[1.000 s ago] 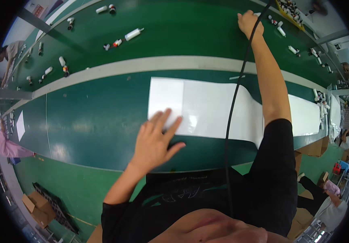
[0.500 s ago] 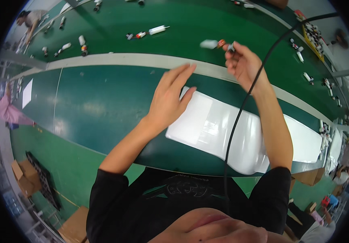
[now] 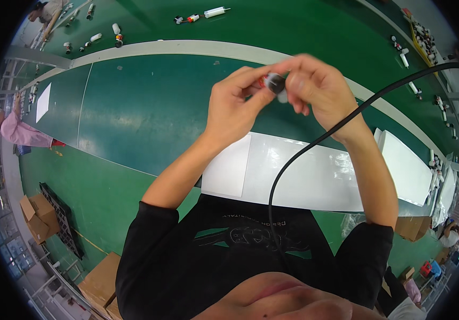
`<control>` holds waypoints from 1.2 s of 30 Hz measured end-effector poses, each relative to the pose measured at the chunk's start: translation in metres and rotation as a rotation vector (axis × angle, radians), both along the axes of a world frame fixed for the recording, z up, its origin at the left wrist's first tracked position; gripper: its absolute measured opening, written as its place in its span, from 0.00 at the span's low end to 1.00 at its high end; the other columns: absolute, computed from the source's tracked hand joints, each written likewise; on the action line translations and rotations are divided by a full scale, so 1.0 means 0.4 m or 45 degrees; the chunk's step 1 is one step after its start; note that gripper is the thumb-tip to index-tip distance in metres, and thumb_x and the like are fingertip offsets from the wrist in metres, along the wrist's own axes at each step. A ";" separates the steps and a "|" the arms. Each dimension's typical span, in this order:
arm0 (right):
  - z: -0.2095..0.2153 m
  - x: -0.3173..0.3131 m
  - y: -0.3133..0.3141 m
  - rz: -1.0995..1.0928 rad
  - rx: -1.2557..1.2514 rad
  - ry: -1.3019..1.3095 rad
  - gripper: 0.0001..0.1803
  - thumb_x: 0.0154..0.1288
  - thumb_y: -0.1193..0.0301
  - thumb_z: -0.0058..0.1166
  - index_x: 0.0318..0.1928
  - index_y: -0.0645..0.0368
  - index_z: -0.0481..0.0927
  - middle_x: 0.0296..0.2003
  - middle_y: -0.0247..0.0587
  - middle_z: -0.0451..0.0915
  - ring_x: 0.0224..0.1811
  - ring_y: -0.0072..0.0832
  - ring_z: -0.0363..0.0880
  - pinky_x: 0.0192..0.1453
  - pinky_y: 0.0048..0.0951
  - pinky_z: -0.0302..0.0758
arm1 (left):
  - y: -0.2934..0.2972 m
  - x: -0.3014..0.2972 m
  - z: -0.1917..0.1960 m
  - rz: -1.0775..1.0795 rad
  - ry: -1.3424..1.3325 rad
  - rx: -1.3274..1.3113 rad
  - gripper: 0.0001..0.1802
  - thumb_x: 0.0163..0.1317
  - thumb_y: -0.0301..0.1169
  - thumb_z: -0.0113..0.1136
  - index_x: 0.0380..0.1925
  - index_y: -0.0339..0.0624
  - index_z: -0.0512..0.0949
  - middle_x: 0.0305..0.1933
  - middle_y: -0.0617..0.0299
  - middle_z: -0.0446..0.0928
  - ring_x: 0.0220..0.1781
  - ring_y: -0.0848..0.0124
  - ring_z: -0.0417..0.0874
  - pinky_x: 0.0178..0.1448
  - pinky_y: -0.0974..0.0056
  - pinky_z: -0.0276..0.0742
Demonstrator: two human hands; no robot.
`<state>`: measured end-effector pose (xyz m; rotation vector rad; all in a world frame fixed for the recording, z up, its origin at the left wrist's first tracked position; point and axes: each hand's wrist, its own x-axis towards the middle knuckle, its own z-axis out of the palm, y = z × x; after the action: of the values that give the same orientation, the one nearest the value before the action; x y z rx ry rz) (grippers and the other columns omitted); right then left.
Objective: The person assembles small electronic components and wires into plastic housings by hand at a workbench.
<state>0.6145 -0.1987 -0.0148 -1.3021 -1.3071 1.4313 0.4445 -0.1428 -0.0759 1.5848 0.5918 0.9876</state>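
Observation:
Above the green bench, my left hand [image 3: 234,106] pinches a small plastic fitting [image 3: 275,83] with a dark end, a clear-grey collar and a bit of orange-red. My right hand [image 3: 317,90] is at the same fitting from the other side, fingers curled and closed on its dark end, slightly smeared by motion. Fingers cover most of the fitting, its white body included. Below the hands, a white sheet [image 3: 224,173] lies over the left end of a long glossy white sheet [image 3: 304,173] along the bench's near edge.
A black cable [image 3: 314,143] hangs across the view, over my right wrist. Beyond a pale rail [image 3: 186,48], a green belt [image 3: 293,32] carries several similar fittings [image 3: 193,18]. More white sheets [image 3: 408,168] lie at the right. Co-workers sit left; cardboard boxes [image 3: 40,216] stand on the floor.
My right hand has brought the fitting from over the belt to my left hand, which has risen and closed on it. The view has shifted, and the glossy sheet now lies flatter.

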 end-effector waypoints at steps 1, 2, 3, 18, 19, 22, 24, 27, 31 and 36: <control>-0.009 -0.017 -0.008 -0.358 0.101 0.086 0.17 0.67 0.59 0.55 0.43 0.62 0.79 0.25 0.28 0.73 0.25 0.15 0.67 0.28 0.17 0.64 | 0.009 0.003 -0.005 -0.018 -0.112 -0.146 0.21 0.58 0.20 0.63 0.54 0.37 0.77 0.39 0.61 0.79 0.42 0.77 0.81 0.45 0.72 0.79; -0.028 -0.029 -0.019 -0.720 0.202 0.176 0.17 0.67 0.60 0.55 0.45 0.62 0.78 0.26 0.29 0.73 0.25 0.15 0.68 0.28 0.18 0.64 | 0.017 0.007 -0.009 -0.039 -0.219 -0.293 0.22 0.60 0.20 0.62 0.55 0.37 0.77 0.40 0.62 0.79 0.43 0.76 0.81 0.47 0.72 0.78; -0.067 -0.029 -0.044 -0.781 0.142 0.164 0.17 0.68 0.61 0.54 0.47 0.62 0.75 0.28 0.30 0.73 0.27 0.16 0.69 0.31 0.17 0.66 | 0.022 0.011 -0.002 -0.010 -0.285 -0.461 0.22 0.60 0.19 0.61 0.56 0.37 0.76 0.42 0.61 0.79 0.42 0.74 0.81 0.48 0.72 0.78; -0.276 -0.004 -0.040 -0.682 1.017 -0.793 0.35 0.52 0.72 0.54 0.64 0.66 0.64 0.53 0.53 0.67 0.53 0.45 0.67 0.58 0.40 0.64 | 0.051 0.031 -0.027 -0.534 -0.970 -1.289 0.20 0.68 0.28 0.55 0.57 0.29 0.69 0.46 0.52 0.79 0.39 0.70 0.81 0.47 0.72 0.80; -0.258 -0.005 -0.062 -0.581 0.972 -0.488 0.36 0.53 0.72 0.53 0.65 0.66 0.63 0.54 0.55 0.67 0.52 0.44 0.69 0.58 0.39 0.65 | 0.043 0.030 -0.027 -0.500 -0.910 -1.272 0.19 0.68 0.28 0.55 0.56 0.29 0.70 0.46 0.52 0.79 0.39 0.71 0.81 0.47 0.72 0.80; -0.230 -0.020 -0.096 -0.524 0.849 0.016 0.33 0.54 0.73 0.57 0.62 0.66 0.67 0.53 0.54 0.70 0.49 0.37 0.74 0.54 0.35 0.71 | 0.022 0.035 -0.033 -0.485 -0.840 -1.298 0.18 0.67 0.26 0.56 0.54 0.30 0.73 0.46 0.52 0.79 0.40 0.71 0.81 0.49 0.71 0.79; -0.233 -0.023 -0.107 -0.550 0.868 -0.297 0.29 0.51 0.74 0.66 0.56 0.66 0.74 0.47 0.50 0.76 0.45 0.35 0.77 0.49 0.32 0.74 | 0.004 0.042 -0.033 -0.402 -0.704 -1.268 0.18 0.65 0.24 0.57 0.54 0.30 0.73 0.47 0.52 0.79 0.41 0.70 0.81 0.51 0.68 0.79; -0.234 -0.032 -0.132 -0.692 0.775 -0.306 0.27 0.48 0.76 0.70 0.52 0.64 0.78 0.44 0.47 0.79 0.40 0.33 0.80 0.42 0.27 0.76 | -0.005 0.043 -0.046 -0.344 -0.506 -1.207 0.18 0.64 0.24 0.58 0.53 0.29 0.74 0.46 0.50 0.80 0.43 0.68 0.82 0.51 0.67 0.80; -0.221 -0.032 -0.132 -0.703 0.817 -0.712 0.24 0.51 0.80 0.67 0.51 0.65 0.80 0.41 0.47 0.81 0.37 0.34 0.82 0.37 0.25 0.77 | -0.021 0.046 -0.048 -0.166 -0.232 -0.962 0.14 0.62 0.25 0.61 0.47 0.28 0.78 0.42 0.49 0.81 0.41 0.68 0.83 0.45 0.68 0.81; -0.233 -0.026 -0.125 -0.749 0.981 -0.819 0.21 0.51 0.81 0.66 0.49 0.66 0.81 0.40 0.46 0.81 0.37 0.35 0.83 0.35 0.26 0.80 | -0.016 0.051 -0.051 -0.144 -0.168 -0.962 0.12 0.62 0.23 0.62 0.45 0.28 0.79 0.39 0.51 0.82 0.38 0.69 0.83 0.43 0.69 0.80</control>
<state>0.6040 -0.2486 -0.1080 -1.4422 -1.4706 0.0451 0.4650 -0.1491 -0.0965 0.8643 0.6720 0.6593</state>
